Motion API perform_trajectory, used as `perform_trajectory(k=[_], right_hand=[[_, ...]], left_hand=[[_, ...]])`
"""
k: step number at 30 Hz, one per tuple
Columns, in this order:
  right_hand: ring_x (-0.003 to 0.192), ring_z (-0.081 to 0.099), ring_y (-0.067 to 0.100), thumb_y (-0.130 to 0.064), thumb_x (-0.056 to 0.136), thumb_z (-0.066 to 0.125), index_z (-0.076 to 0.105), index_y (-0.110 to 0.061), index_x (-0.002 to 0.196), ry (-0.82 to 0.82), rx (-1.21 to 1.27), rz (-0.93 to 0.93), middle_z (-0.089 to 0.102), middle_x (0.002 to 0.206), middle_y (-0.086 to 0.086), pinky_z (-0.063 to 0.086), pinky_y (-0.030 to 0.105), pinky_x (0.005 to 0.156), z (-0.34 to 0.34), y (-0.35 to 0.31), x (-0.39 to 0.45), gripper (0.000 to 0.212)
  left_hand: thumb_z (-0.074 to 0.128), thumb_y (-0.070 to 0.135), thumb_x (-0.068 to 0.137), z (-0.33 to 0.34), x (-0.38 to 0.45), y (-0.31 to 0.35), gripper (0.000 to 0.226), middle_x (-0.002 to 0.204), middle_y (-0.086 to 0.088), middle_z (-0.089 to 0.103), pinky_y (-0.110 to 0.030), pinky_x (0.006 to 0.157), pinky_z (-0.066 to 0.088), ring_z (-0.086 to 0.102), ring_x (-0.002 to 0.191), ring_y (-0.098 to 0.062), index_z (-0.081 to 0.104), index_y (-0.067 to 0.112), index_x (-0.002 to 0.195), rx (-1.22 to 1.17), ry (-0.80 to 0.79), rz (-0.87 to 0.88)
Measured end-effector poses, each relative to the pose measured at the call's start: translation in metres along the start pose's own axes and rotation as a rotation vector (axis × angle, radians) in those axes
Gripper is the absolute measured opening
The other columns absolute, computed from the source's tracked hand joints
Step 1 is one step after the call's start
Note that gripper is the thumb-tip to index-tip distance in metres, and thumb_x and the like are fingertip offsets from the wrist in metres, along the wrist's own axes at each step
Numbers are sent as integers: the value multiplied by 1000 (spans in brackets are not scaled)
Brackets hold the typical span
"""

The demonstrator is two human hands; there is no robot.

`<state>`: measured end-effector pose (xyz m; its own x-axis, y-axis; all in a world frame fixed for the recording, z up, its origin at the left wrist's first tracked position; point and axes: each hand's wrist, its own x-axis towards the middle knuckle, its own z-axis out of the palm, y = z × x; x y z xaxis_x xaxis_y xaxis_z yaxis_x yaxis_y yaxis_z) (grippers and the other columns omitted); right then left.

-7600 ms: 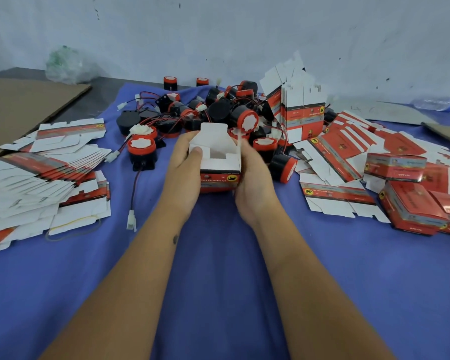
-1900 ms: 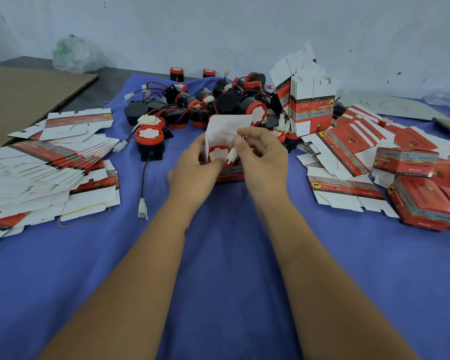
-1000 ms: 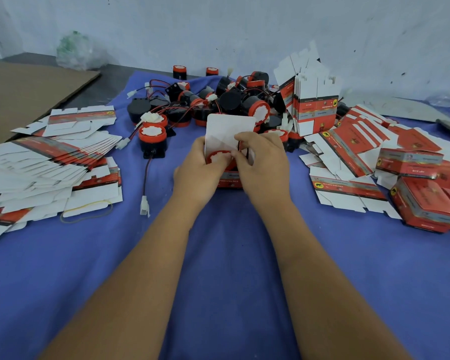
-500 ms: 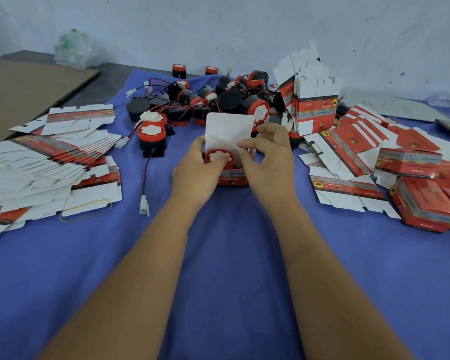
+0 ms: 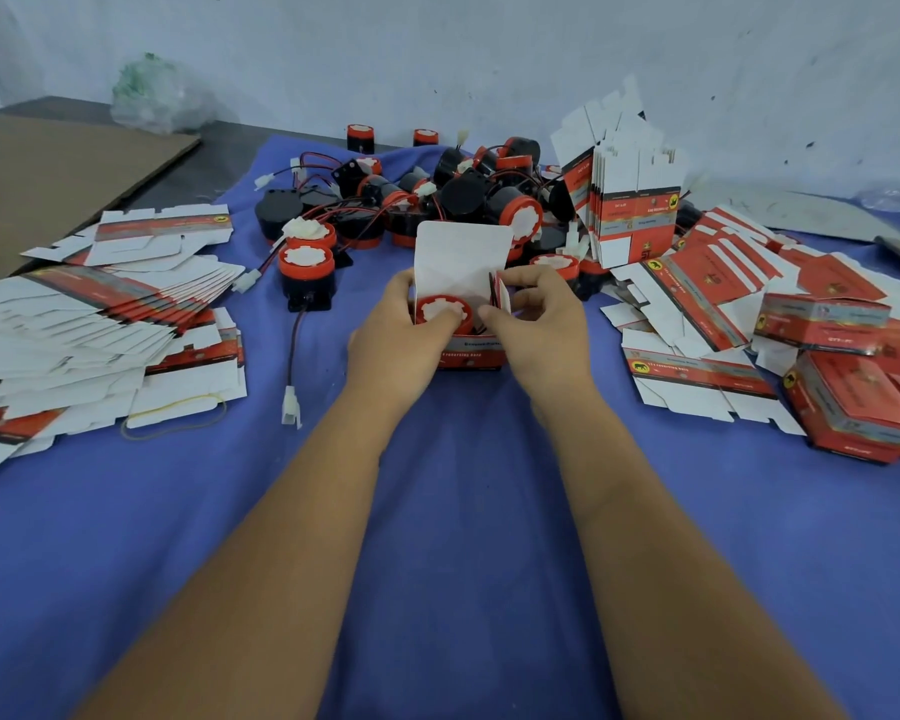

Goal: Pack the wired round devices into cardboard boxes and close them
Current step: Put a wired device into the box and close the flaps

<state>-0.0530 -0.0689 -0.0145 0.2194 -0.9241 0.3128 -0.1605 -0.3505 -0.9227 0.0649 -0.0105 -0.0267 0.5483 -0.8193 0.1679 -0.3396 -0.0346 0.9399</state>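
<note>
Setting: a worktop draped in blue cloth stands before a pale, scuffed wall; one sheet of brown cardboard lies at the far left, with one crumpled clear bag behind it.
Box in work: one small red-and-white cardboard box stands on the cloth between your hands, its white lid flap upright at the far side.
Device in box: one round device, red-rimmed with a white face, sits inside the box, face up.
Loose devices: one heap of black-and-red wired devices lies just beyond the box, too tangled to count; one more stands apart to its left, its wire trailing toward you to a white plug.
Flat blanks: three groups, a fanned stack at your left, a bundle standing on edge at the far right, and scattered sheets beside it.
Closed boxes: at least three, grouped at the right edge.
Left hand: you grip the box's left side, fingers curled, thumb lying over the device's rim.
Right hand: you hold the box's right side, thumb and fingertips pinching the small red side flap.
</note>
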Motion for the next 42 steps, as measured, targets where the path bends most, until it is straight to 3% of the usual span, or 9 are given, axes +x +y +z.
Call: perform_trajectory(k=[2, 5, 11, 13, 16, 19, 22, 29, 42], right_hand=[[75, 54, 12, -12, 84, 72, 59, -28, 102, 0, 24, 39, 57, 82, 3, 54, 31, 72, 0, 3, 2, 28], [71, 54, 13, -12, 84, 71, 58, -30, 99, 27, 12, 48, 54, 73, 3, 54, 35, 72, 3, 4, 4, 27], [68, 57, 13, -10, 80, 71, 57, -27, 99, 48, -48, 80, 57, 73, -5, 51, 25, 59, 6, 5, 10, 29], [67, 57, 11, -11, 81, 70, 57, -27, 98, 47, -74, 72, 57, 72, -6, 50, 24, 58, 7, 6, 9, 27], [64, 53, 9, -14, 82, 69, 56, -29, 94, 58, -95, 46, 56, 70, -6, 49, 25, 58, 7, 8, 8, 23], [60, 50, 8, -18, 83, 70, 56, -28, 92, 56, -105, 32, 53, 67, -6, 45, 23, 54, 6, 7, 7, 20], [56, 44, 7, -21, 85, 70, 55, -28, 89, -1, -96, -3, 48, 62, -4, 41, 23, 51, 5, 5, 4, 17], [50, 37, 5, -12, 88, 65, 53, -22, 87, -73, -104, -47, 45, 57, -2, 31, 12, 43, 8, -1, -4, 16], [50, 41, 9, -13, 87, 66, 54, -13, 87, -161, -56, -55, 49, 55, 3, 39, 23, 50, 2, -3, -6, 11]], left_hand=[[59, 47, 78, 0, 0, 0, 55, 106, 17, 64, -45, 94, 52, 62, 105, -13, 49, 35, 131, 9, -14, 11], [57, 50, 73, 0, 0, 2, 56, 106, 16, 65, -44, 96, 51, 63, 106, -14, 48, 40, 128, 16, -27, 28], [65, 35, 88, 0, 3, -1, 52, 119, 10, 66, -45, 99, 49, 61, 112, -16, 49, 35, 137, 14, -40, 55], [63, 40, 83, 2, 3, 1, 64, 128, 5, 61, -46, 102, 46, 56, 119, -19, 43, 32, 144, 63, -24, 61], [72, 36, 79, 6, -6, 13, 81, 146, -6, 41, -45, 111, 35, 37, 136, -23, 34, 18, 148, 87, 262, 134], [73, 34, 78, 6, -12, 19, 44, 142, -9, 43, -44, 109, 30, 36, 136, -28, 63, 19, 118, 244, 506, 397], [67, 42, 86, 10, -12, 19, 20, 153, -1, 36, -44, 112, 19, 25, 145, -26, 74, 30, 99, 422, 427, 409], [70, 47, 84, 8, -8, 17, 17, 159, 7, 28, -47, 113, 14, 15, 148, -25, 77, 37, 96, 404, 350, 326], [69, 37, 87, 9, -4, 16, 13, 162, 5, 21, -46, 114, 20, 16, 147, -23, 76, 28, 81, 370, 373, 264]])
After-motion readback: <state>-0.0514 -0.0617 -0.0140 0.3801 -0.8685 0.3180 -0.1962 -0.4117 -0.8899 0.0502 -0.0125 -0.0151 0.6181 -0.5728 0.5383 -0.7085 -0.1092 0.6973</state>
